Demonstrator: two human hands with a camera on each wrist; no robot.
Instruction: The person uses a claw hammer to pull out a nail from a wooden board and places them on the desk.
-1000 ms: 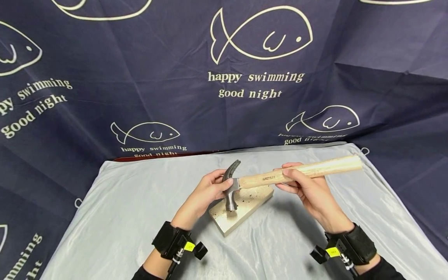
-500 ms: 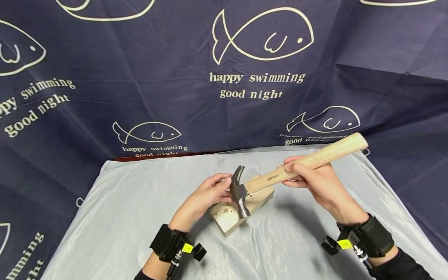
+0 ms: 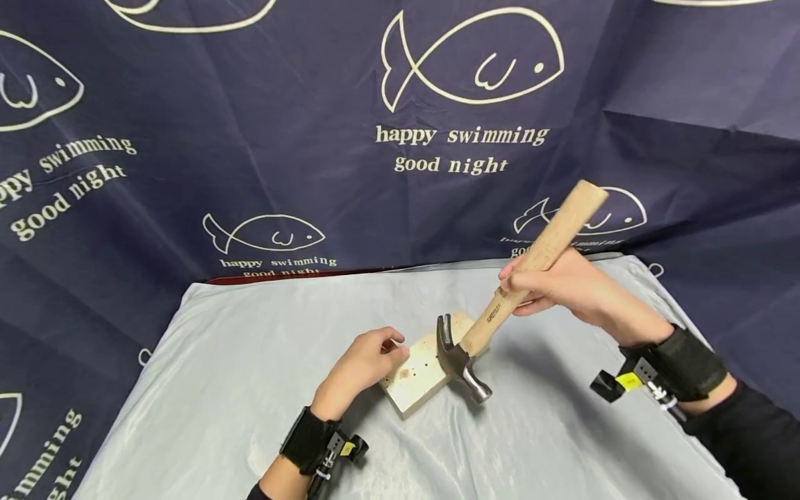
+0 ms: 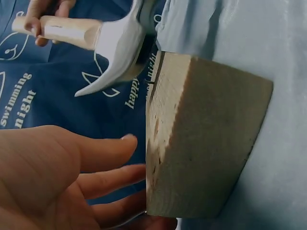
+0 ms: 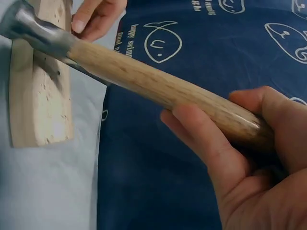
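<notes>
In the head view, the right hand (image 3: 565, 281) grips the hammer (image 3: 542, 250) above the wooden block (image 3: 414, 385) on the cloth-covered counter (image 3: 281, 333). Left wrist: the left hand (image 4: 53, 172), thumb and fingers apart, is beside the block; contact is unclear. Right wrist: thumb and fingers clasp the handle (image 5: 158, 86).

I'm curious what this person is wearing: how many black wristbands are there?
2: the left wristband, by the left hand, and the right wristband, by the right hand holding the hammer.
</notes>
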